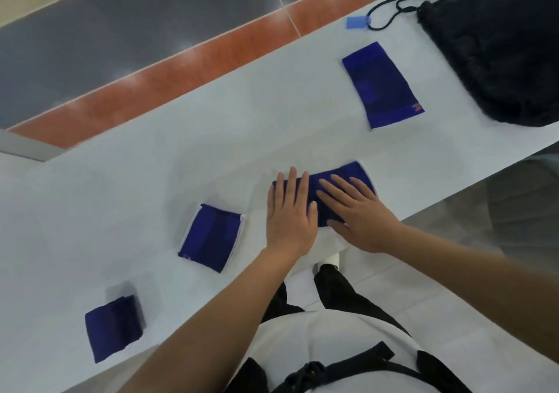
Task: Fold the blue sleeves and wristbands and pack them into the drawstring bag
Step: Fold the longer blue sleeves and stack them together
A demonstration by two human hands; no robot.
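Fold step: pressing sleeve (361, 171) flat under outstretched left hand (290, 214), right hand (361, 211). Next, likely packing into bag (499, 45) at two o'clock.

Four blue cloths (382, 85) (361, 175) (211, 237) (113, 327), one black bag (499, 45), one blue tag (357, 23), one table (151, 181) and two hands (290, 220) (360, 217).

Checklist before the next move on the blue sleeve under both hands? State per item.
1. Hands flat on sleeve: left hand and right hand press the sleeve with straight fingers. Ok.
2. Fold neat: hands cover most of it. Cannot tell.
3. Bag mouth open: bag lies at the far right, mouth unclear. Cannot tell.
4. Other pieces packed: far piece, white-edged piece and near-left piece lie loose on the table. Not ok.
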